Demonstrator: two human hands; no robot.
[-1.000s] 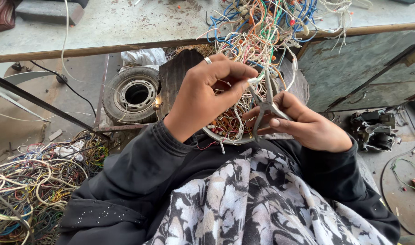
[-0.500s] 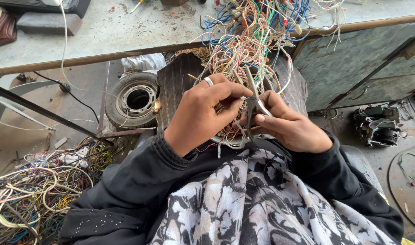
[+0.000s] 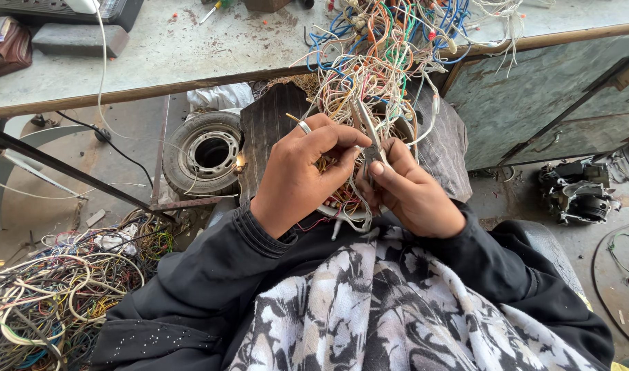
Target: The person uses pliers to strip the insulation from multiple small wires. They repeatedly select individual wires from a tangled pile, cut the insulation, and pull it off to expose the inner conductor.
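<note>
Grey tabletop [image 3: 191, 48] runs across the top, wooden edge toward the person. Off its edge hangs a big tangle of coloured wires [image 3: 390, 62], spilling down onto a dark cloth-covered lap between the hands. Floor left: a second heap of loose wires [image 3: 46, 295], near a small tyre [image 3: 208, 152] lying flat. Floor right: a dark motor part [image 3: 576, 192], well apart. Left hand [image 3: 301, 172], ring on one finger, fingers curled narrow, pinching strands at the bottom of the tangle. Right hand [image 3: 414, 192] closed around the handles of metal pliers [image 3: 369, 134], tips pointing up into the wires, just beside the left fingertips. Whether the plier tips bite a wire, can't tell.
</note>
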